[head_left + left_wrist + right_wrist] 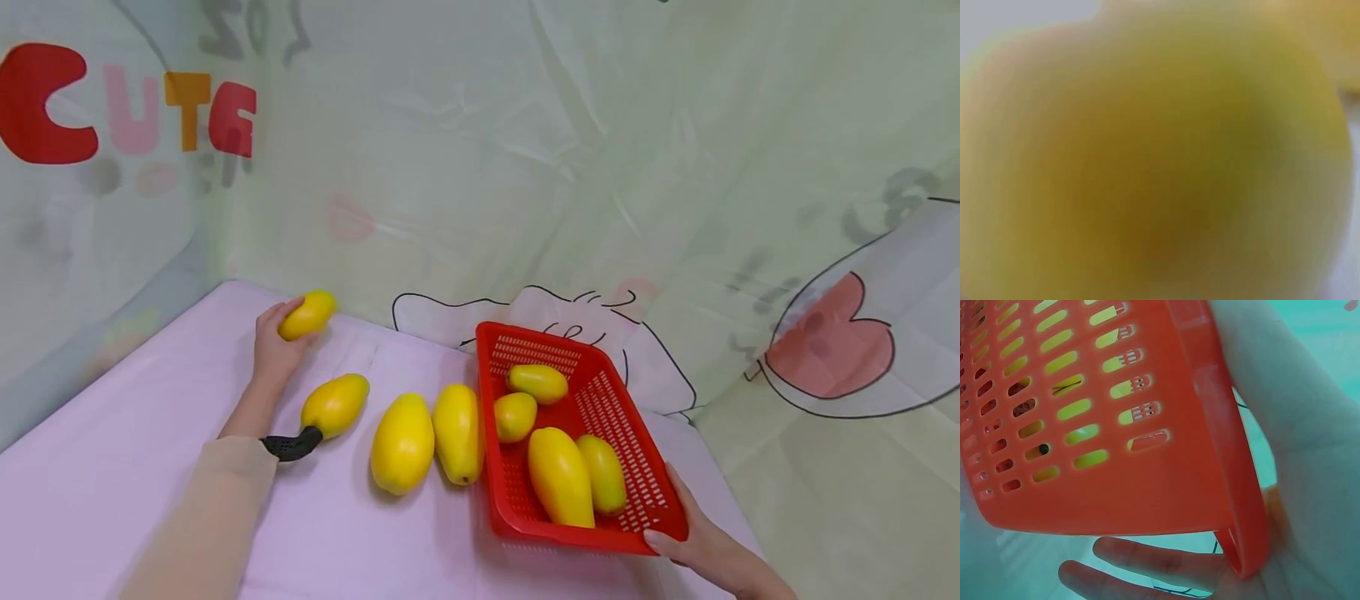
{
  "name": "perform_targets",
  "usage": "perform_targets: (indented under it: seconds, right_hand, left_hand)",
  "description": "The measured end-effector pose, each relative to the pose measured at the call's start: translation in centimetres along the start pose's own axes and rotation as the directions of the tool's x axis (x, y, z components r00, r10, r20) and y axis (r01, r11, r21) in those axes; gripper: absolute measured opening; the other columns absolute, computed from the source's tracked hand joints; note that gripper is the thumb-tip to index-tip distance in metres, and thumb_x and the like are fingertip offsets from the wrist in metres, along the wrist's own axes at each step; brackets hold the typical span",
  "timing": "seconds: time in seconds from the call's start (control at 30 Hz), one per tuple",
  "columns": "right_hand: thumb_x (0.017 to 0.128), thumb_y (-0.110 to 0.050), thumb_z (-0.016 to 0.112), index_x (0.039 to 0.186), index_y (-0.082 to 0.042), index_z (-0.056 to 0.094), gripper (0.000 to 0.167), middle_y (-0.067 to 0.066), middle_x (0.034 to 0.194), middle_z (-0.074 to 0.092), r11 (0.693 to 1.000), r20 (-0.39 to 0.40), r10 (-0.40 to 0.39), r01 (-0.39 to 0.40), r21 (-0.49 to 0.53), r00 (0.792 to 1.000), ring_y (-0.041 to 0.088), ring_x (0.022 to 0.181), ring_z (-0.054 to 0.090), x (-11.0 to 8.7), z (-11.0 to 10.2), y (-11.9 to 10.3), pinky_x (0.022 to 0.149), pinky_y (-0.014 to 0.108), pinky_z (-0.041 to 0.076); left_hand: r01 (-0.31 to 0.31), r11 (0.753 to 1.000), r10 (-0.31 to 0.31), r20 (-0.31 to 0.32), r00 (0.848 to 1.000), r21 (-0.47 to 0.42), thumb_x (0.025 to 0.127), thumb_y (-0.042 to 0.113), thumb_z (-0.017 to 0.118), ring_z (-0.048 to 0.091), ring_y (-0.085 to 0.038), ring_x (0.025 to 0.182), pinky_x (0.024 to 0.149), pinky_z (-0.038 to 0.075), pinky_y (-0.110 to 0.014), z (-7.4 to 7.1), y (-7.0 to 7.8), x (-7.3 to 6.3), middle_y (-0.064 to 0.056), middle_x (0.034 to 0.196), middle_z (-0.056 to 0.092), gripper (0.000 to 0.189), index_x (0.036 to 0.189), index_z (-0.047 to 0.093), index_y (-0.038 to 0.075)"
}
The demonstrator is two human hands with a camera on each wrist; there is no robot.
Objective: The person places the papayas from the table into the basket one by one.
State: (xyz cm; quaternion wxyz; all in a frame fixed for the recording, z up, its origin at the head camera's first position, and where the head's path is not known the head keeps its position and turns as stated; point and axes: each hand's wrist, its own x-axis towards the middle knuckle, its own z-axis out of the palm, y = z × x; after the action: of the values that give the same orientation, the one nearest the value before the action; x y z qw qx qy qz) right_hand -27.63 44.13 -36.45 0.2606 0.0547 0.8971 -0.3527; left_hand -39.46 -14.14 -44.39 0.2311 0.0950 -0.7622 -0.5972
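Note:
My left hand (279, 340) holds a yellow papaya (311, 315) at the back left of the table, fingers and thumb about it. Below that hand lies another papaya (335, 406), close against the black wrist camera (292, 446). Yellow blur, most likely this papaya (1160, 162), fills the left wrist view. My right hand (701, 533) grips the near right corner of a red plastic basket (585, 537), thumb on the rim. In the right wrist view, two fingers (1147, 559) reach beneath the slotted basket wall (1160, 487). Several yellow papayas (561, 475) lie inside the basket.
Two more papayas, a rounder one (402, 444) and a slimmer one (458, 433), lie left of the basket, the slimmer beside its wall. A pale pink cloth (330, 533) covers the table. Printed curtains (465, 167) hang along the back and sides.

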Motion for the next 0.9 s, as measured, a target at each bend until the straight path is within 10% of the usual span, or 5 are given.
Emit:
perform_targets:
  seconds: [0.23,0.37,0.57,0.7,0.9]
  right_hand:
    - [0.091,-0.041,0.058,0.145,-0.013,-0.03,0.107,0.027,0.148,0.006,0.999,0.0,-0.044,0.044,-0.021,0.999,0.039,0.118,0.04,0.1,0.0,0.1,0.086,0.047,0.054]
    - [0.091,-0.04,0.058,0.145,-0.012,-0.031,0.107,0.028,0.148,0.006,0.998,0.007,-0.052,0.052,-0.025,0.999,0.042,0.119,0.038,0.0,-0.1,0.1,0.086,0.048,0.054]
    - [0.09,-0.041,0.058,0.145,-0.013,-0.03,0.108,0.028,0.148,0.005,0.999,0.006,-0.037,0.037,-0.019,0.999,0.042,0.12,0.037,-0.1,-0.2,0.0,0.086,0.048,0.054]
    - [0.09,-0.04,0.059,0.145,-0.014,-0.03,0.108,0.027,0.149,0.005,0.999,0.004,-0.039,0.039,-0.013,0.999,0.042,0.12,0.037,0.0,-0.2,0.1,0.086,0.048,0.053]
    - [0.09,-0.04,0.058,0.145,-0.013,-0.03,0.107,0.028,0.148,0.005,0.999,0.003,-0.04,0.04,-0.015,0.999,0.042,0.119,0.037,0.1,-0.1,0.3,0.086,0.049,0.053]
  left_hand:
    - [0.266,0.94,-0.266,0.026,0.964,-0.215,0.091,0.011,0.061,0.025,-0.027,0.139,0.116,0.025,-0.043,-0.7,2.2,0.0,-0.004,0.156,0.019,0.064,0.147,0.035,0.029]
    - [0.454,0.712,-0.477,0.106,0.873,-0.536,0.092,0.013,0.06,0.025,-0.022,0.136,0.111,0.034,-0.041,-1.0,4.1,0.0,0.005,0.158,0.013,0.065,0.144,0.034,0.04]
    - [0.525,0.334,-0.591,0.26,0.764,-0.783,0.092,0.015,0.061,0.019,-0.015,0.137,0.112,0.032,-0.038,-1.7,6.0,0.1,0.011,0.157,0.01,0.067,0.143,0.031,0.046]
    - [0.531,0.228,-0.624,0.296,0.723,-0.816,0.091,0.02,0.062,0.02,-0.014,0.134,0.108,0.036,-0.033,-1.7,6.9,0.2,0.012,0.155,0.01,0.066,0.141,0.03,0.05]
    - [0.515,0.149,-0.692,0.283,0.664,-0.844,0.093,0.024,0.059,0.023,-0.012,0.132,0.104,0.036,-0.031,-1.6,8.8,-0.2,0.014,0.152,0.015,0.059,0.137,0.032,0.054]
